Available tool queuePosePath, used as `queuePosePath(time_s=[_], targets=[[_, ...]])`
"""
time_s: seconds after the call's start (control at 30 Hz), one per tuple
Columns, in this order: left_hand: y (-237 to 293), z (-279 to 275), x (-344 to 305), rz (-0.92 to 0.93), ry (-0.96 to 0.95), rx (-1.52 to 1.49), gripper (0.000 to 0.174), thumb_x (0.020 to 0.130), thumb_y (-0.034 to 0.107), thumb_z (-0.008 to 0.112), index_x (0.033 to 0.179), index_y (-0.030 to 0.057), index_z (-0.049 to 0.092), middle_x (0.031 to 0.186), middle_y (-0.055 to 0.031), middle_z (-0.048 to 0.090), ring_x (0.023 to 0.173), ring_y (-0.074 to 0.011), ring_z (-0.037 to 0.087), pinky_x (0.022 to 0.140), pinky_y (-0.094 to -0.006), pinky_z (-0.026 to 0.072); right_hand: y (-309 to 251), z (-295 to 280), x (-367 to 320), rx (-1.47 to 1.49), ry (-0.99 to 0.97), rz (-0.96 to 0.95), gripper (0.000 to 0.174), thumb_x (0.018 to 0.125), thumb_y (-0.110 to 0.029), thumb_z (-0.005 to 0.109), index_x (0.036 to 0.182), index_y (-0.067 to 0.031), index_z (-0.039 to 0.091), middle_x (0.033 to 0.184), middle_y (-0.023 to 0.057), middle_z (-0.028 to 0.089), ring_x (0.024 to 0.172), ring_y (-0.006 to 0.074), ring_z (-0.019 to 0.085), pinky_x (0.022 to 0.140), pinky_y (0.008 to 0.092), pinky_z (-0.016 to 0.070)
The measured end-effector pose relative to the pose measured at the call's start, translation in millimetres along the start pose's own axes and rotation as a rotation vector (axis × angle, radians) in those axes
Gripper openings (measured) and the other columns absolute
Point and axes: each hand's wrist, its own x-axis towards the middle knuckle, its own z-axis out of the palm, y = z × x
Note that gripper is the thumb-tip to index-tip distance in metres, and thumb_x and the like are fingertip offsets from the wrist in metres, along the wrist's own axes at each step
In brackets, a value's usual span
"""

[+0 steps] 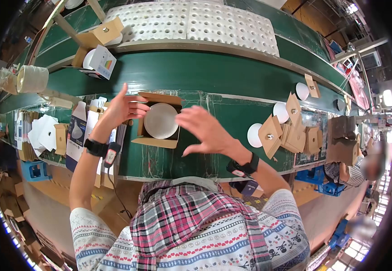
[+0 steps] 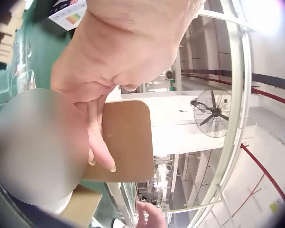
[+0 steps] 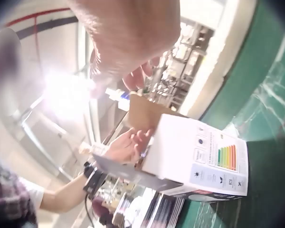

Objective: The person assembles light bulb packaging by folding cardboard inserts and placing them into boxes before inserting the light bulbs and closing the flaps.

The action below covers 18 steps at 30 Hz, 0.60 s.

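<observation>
- Round disc (image 1: 160,121), centre-left of head view: off-white.
- Box (image 3: 171,152) around it: brown inside flaps; white outer panel, bar chart running green through yellow to red.
- Work surface (image 1: 232,122), mid-frame: dark green.
- Trays (image 1: 187,22), top: white, rows of round dark spots.
- Apron (image 1: 173,217), bottom centre: pink, black, white plaid.
- Shirt (image 1: 205,258): white; blue bands, red hearts, black skulls lower right.
- Wrist straps (image 1: 94,147): black.
</observation>
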Motion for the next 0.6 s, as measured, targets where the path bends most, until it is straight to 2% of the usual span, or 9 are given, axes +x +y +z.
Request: queuePosePath(time_s=[0.03, 0.17, 0.3, 0.33, 0.37, 0.43, 0.47, 0.5, 0.6], targets=[[-5.5, -10.7, -6.9, 0.072, 0.045, -0.042, 0.072, 0.091, 0.062, 0.029, 0.112, -0.0022, 0.054, 0.091, -0.0143, 0.065, 0.08, -0.02, 0.063, 0.075, -0.0309, 0.051, -8.9, 5.9, 6.0, -0.066, -0.08, -0.109, 0.061, 0.071, -0.041, 0.07, 0.113, 0.0008, 0.055, 0.117, 0.0158, 0.053, 0.114, 0.0326, 0.047, 0.1, 0.0406, 0.0341], [-39.6, -71.2, -29.6, 0.333, 0.282, -0.186, 0.056, 0.095, 0.052, 0.035, 0.111, 0.0018, 0.054, 0.09, -0.0093, 0.063, 0.081, -0.0169, 0.062, 0.075, -0.0296, 0.0497, 6.2, 75.8, 19.0, -0.36, -0.348, -0.152, 0.05, 0.067, -0.03, 0.07, 0.104, 0.002, 0.058, 0.114, 0.0175, 0.055, 0.107, 0.0313, 0.051, 0.096, 0.041, 0.0369], [-83.7, -144.9, -59.8, 0.426, 0.746, 0.295, 0.042, 0.093, 0.035, 0.05, 0.111, -0.0028, 0.055, 0.099, -0.0125, 0.064, 0.089, -0.0192, 0.062, 0.081, -0.0299, 0.0475, 5.8, 89.5, 28.0, -0.43, -0.491, -0.077, 0.041, 0.064, -0.017, 0.067, 0.102, -0.0033, 0.06, 0.118, 0.0151, 0.055, 0.1, 0.0261, 0.055, 0.092, 0.0394, 0.0388], [-97.0, -169.2, -63.8, 0.561, 0.933, 0.59, 0.044, 0.086, 0.03, 0.06, 0.11, -0.0062, 0.055, 0.098, -0.0149, 0.064, 0.087, -0.0245, 0.062, 0.08, -0.0316, 0.0474, 6.1, 81.2, 28.2, -0.417, -0.503, -0.064, 0.042, 0.064, -0.014, 0.066, 0.105, -0.0057, 0.06, 0.12, 0.0139, 0.054, 0.099, 0.0247, 0.055, 0.091, 0.0387, 0.0389], [-99.0, -187.8, -75.3, 0.421, 1.045, 0.785, 0.056, 0.079, 0.033, 0.067, 0.115, -0.0076, 0.052, 0.109, -0.0203, 0.059, 0.1, -0.0315, 0.057, 0.088, -0.035, 0.0441, 8.3, 69.3, 30.7, -0.389, -0.439, -0.083, 0.036, 0.065, -0.013, 0.063, 0.101, -0.0075, 0.061, 0.116, 0.013, 0.056, 0.096, 0.025, 0.056, 0.09, 0.0387, 0.0397], [-110.3, -223.5, -86.2, 0.34, 1.239, 1.13, 0.074, 0.071, 0.039, 0.073, 0.122, -0.0073, 0.045, 0.125, -0.0253, 0.047, 0.118, -0.0357, 0.044, 0.098, -0.0407, 0.0356, 27.1, 55.0, 34.8, -0.346, -0.328, -0.061, 0.03, 0.069, -0.011, 0.058, 0.099, -0.0149, 0.063, 0.111, 0.0074, 0.06, 0.094, 0.0238, 0.057, 0.088, 0.0381, 0.0404], [-117.2, -247.8, -86.4, 0.255, 1.219, 1.063, 0.09, 0.067, 0.042, 0.075, 0.13, -0.0069, 0.035, 0.135, -0.027, 0.035, 0.129, -0.0379, 0.03, 0.104, -0.0463, 0.0255, 33.2, 38.3, 46.2, -0.4, -0.319, -0.064, 0.03, 0.071, -0.011, 0.057, 0.1, -0.0156, 0.062, 0.11, 0.0039, 0.06, 0.095, 0.0226, 0.057, 0.088, 0.0379, 0.0405], [-127.1, -270.2, -86.5, 0.289, 1.234, 1.113, 0.097, 0.066, 0.046, 0.075, 0.133, -0.0073, 0.03, 0.135, -0.0279, 0.035, 0.129, -0.0383, 0.029, 0.105, -0.0493, 0.0229, 42.9, 25.1, 57.2, -0.481, -0.295, -0.028, 0.031, 0.072, -0.011, 0.056, 0.102, -0.0176, 0.062, 0.108, 0.0013, 0.061, 0.095, 0.0214, 0.057, 0.088, 0.0373, 0.0407], [-129.2, -292.7, -90.8, 0.11, 1.24, 1.208, 0.1, 0.064, 0.049, 0.075, 0.134, -0.0044, 0.029, 0.134, -0.0285, 0.036, 0.127, -0.0401, 0.032, 0.104, -0.049, 0.026, 88.0, 3.1, 85.8, -0.527, -0.205, 0.042, 0.039, 0.067, -0.006, 0.059, 0.104, -0.0184, 0.062, 0.105, -0.0013, 0.061, 0.092, 0.0205, 0.055, 0.086, 0.0361, 0.0411]])
